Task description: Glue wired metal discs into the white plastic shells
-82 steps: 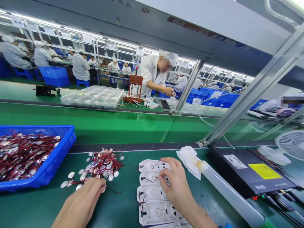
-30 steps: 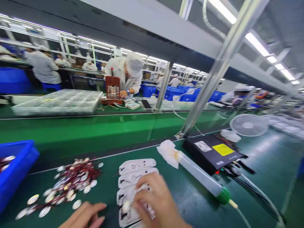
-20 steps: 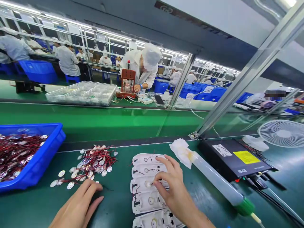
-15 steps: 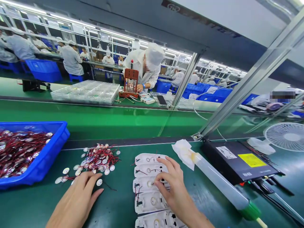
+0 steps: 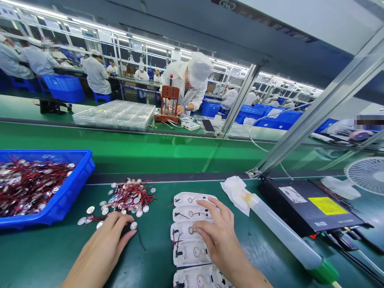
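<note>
Reaching on the green bench (image 5: pixel 150 264) with the left hand (image 5: pixel 105 240), thumb and forefinger about a wired disc (image 5: pixel 133 226), cannot tell whether clamped on it, just near of a disc pile (image 5: pixel 132 199) and right of a blue bin (image 5: pixel 81 176). Bending over with the right hand (image 5: pixel 220 230), thumb and forefinger together at a round piece (image 5: pixel 191 230) inside the white case (image 5: pixel 182 231) third from the far end.

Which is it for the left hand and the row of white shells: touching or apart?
Apart. The head view shows a strip of green tabletop between the left hand and the row of white shells.
</note>
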The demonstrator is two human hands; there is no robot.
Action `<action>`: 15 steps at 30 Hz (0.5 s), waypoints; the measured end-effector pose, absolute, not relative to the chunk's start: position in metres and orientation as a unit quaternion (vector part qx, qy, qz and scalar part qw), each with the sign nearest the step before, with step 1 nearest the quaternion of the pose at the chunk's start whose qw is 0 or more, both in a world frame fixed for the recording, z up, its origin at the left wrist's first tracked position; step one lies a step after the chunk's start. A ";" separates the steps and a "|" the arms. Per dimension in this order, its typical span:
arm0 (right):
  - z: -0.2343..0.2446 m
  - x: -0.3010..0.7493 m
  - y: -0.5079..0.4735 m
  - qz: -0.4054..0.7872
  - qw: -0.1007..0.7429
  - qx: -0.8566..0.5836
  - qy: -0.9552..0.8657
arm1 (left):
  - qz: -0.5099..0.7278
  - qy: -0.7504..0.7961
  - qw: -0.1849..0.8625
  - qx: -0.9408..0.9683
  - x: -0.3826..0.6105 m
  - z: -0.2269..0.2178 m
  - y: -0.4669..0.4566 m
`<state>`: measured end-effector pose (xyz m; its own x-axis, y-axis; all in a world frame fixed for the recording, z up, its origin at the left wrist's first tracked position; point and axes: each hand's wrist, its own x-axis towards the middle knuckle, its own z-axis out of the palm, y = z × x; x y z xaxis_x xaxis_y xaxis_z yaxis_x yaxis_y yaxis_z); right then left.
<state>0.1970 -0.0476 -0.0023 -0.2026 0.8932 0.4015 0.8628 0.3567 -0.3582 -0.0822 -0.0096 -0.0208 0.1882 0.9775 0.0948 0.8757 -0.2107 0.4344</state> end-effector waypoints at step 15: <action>0.042 0.137 -0.063 -0.077 0.439 -0.452 -0.773 | 0.258 0.521 0.552 0.598 -0.030 0.045 -0.043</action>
